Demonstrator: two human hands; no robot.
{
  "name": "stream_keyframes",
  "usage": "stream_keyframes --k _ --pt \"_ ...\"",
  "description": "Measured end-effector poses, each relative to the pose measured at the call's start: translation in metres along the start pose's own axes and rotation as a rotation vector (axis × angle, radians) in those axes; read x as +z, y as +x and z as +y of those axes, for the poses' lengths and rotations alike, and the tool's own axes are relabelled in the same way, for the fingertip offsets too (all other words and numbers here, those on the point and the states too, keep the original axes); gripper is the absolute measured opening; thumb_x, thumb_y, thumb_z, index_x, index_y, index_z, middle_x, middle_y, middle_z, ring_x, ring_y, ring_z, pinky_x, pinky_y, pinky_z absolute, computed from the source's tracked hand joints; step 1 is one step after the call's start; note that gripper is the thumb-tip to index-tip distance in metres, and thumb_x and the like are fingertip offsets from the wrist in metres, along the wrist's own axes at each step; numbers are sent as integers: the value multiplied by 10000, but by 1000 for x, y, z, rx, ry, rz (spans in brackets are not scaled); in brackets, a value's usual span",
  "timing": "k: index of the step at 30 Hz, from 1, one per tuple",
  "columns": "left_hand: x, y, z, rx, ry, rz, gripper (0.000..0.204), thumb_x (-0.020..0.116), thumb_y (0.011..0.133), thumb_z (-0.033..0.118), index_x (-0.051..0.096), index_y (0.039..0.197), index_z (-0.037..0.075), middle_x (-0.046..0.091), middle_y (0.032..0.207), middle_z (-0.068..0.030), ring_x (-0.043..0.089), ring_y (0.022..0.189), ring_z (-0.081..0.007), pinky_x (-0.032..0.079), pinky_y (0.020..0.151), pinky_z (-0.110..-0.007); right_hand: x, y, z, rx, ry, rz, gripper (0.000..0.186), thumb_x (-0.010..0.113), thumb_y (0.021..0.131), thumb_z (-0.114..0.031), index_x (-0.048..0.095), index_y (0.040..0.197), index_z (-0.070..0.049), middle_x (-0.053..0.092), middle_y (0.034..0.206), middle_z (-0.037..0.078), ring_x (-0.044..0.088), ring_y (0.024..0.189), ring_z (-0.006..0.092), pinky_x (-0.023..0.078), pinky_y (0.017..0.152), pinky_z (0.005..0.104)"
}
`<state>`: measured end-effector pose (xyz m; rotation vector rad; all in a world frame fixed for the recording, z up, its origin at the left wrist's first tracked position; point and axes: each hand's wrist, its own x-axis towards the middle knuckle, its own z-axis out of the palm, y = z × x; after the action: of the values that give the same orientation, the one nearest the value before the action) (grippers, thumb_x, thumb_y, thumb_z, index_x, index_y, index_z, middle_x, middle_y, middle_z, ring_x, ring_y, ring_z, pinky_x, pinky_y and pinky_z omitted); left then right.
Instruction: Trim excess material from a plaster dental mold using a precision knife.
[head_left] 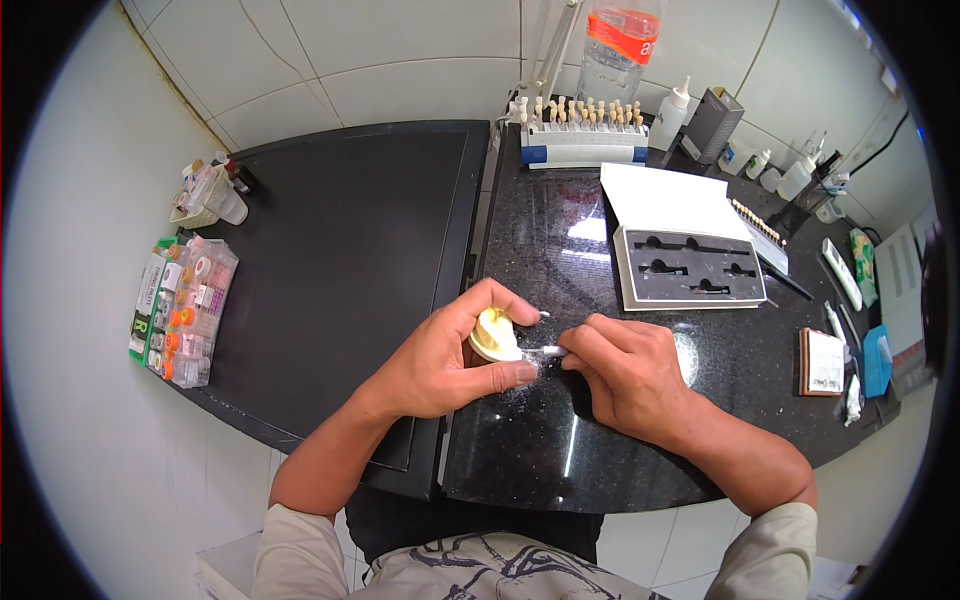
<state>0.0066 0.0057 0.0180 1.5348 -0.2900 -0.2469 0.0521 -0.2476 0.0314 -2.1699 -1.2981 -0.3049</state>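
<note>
My left hand is closed round a cream-yellow dental cast, thumb on the near side and fingers on the far side. In my right hand the fingertips pinch a slim tool with a pale, shiny shaft. Its tip points left and meets or nearly meets the cast's right edge; I cannot tell whether they touch. Most of the tool's handle is hidden by my fingers. White dust lies on the black countertop below the cast.
An open white case with a dark, slotted insert lies beyond my right hand. Behind it stand a tooth shade guide, a water bottle and a white squeeze bottle. A framed pad is at right. Far left holds a clear organizer with small jars.
</note>
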Motion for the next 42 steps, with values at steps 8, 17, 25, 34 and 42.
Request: stream_keyframes --k 8,17,25,34,42 --pt "-6 -1 -1 -84 -13 -55 456 873 944 208 577 1259 64 716 1290 -122 716 953 -94 589 840 -270 -3 -1 -5 76 10 -17 194 787 890 -80 691 1058 -95 595 787 55 650 597 249 481 521 381" --pt "-4 1 -17 279 309 -116 727 819 820 639 575 1211 77 752 1080 -73 757 991 -214 581 856 -351 -6 0 -13 -34 -73 25 221 808 915 -259 723 1092 -156 465 788 19 565 563 169 442 512 341" --pt "-2 -2 -14 262 384 -112 733 830 797 646 581 1157 57 731 957 -76 753 869 -219 570 754 -349 -5 -7 -20 -32 -164 -14 272 798 946 -422 666 959 -184 469 748 -5 551 488 139 397 433 331" --pt "2 -5 -6 268 451 -100 730 833 790 646 583 1114 42 704 904 -83 732 803 -213 555 701 -350 -6 -3 -21 0 -164 8 337 791 955 -413 588 873 -156 470 742 6 570 511 152 417 452 335" --pt "3 -6 -4 198 433 -62 789 781 763 761 616 1090 63 720 923 -49 748 804 -192 567 712 -310 -5 -3 -15 -52 -147 76 236 811 914 -273 623 895 -132 484 773 9 572 577 164 436 521 341"
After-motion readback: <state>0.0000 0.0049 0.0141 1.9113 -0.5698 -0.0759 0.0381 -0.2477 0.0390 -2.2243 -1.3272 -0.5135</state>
